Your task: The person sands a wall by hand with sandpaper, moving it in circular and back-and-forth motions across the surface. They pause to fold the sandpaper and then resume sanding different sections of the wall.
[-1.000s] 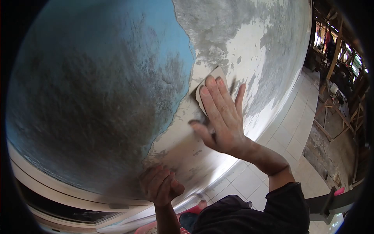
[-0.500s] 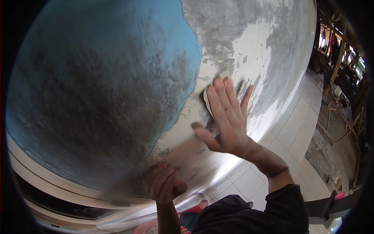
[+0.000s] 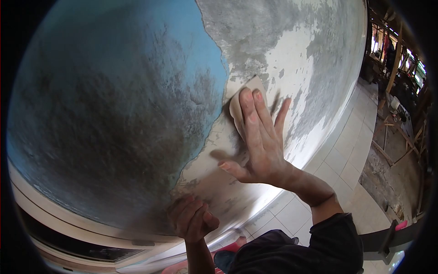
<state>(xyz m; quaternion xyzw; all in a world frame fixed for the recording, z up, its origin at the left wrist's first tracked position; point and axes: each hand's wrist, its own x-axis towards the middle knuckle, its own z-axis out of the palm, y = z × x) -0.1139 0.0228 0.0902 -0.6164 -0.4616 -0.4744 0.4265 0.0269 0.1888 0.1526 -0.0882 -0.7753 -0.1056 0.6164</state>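
My right hand (image 3: 262,141) lies on the wall with its fingers stretched, pressing a pale, thin sheet (image 3: 237,107) flat against the surface. The sheet's pointed top shows above the fingertips; the palm hides part of it. Scraped white and grey wall (image 3: 289,55) surrounds the hand, and blue paint with dark smudges (image 3: 182,45) ends in a ragged edge to its left. Lower down, my left hand (image 3: 194,219) is curled beside the wall's lower part. Whether anything is inside its bent fingers is hidden.
Pale floor tiles (image 3: 292,212) run along the foot of the wall. A dark-framed opening (image 3: 73,237) is at the lower left. Wooden poles (image 3: 396,64) and scattered timber stand at the right. Something pink (image 3: 232,246) is below my arms.
My right hand and the sheet have shifted slightly left, and more of the sheet's pointed top shows. The whole view has moved a little; my left hand stays curled.
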